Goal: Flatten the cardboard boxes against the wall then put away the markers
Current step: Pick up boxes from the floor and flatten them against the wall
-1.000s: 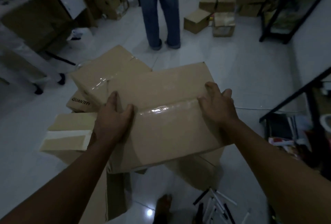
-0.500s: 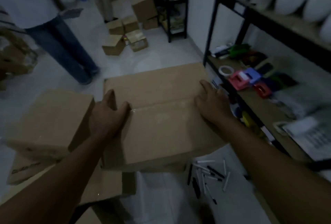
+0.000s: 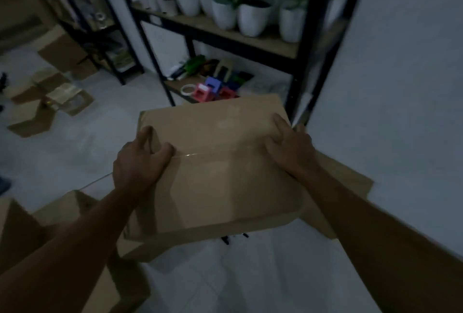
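I hold a taped brown cardboard box (image 3: 218,175) in front of me, above the floor. My left hand (image 3: 140,162) grips its left edge, thumb on top near the tape seam. My right hand (image 3: 290,147) grips its right edge, fingers curled over the top. Flattened cardboard (image 3: 345,187) lies on the floor behind the box, against the white wall (image 3: 400,87). Only the dark tips of the markers (image 3: 234,237) show on the floor under the box.
A black metal shelf (image 3: 298,82) stands ahead, with white plant pots (image 3: 253,19) on top and coloured tape dispensers (image 3: 210,89) on the low shelf. More boxes (image 3: 50,102) lie on the floor at left. Another open box (image 3: 62,212) sits by my left arm.
The view has swung right from the open room and a standing person toward the shelf and wall. The box moved with my hands, which kept their grip.
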